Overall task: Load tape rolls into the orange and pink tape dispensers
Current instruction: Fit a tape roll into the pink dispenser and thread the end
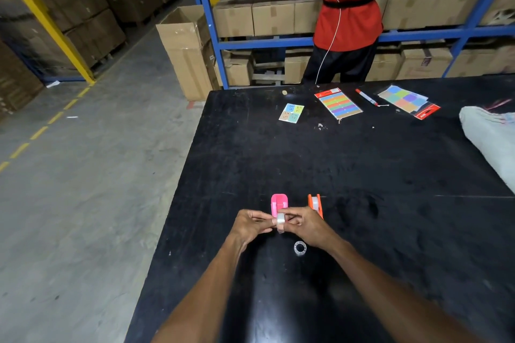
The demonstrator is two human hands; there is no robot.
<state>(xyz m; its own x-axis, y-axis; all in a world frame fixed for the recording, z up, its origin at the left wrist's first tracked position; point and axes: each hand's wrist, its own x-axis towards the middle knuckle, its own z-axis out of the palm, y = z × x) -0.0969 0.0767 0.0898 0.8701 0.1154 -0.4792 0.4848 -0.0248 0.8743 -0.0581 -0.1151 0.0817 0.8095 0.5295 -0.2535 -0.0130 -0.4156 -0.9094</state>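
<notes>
Tape roll [280, 219] pinched between left hand [250, 224] and right hand [306, 227], just before pink dispenser [279, 203]; orange dispenser [315, 205] apparently loaded; risk: roll slipping or seating crooked, fingertip hold looks slight; spare roll [300, 248] nearby.

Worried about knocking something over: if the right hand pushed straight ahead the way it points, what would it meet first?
Probably the pink tape dispenser, just beyond the right hand and its held tape roll; depth is unclear.
</notes>
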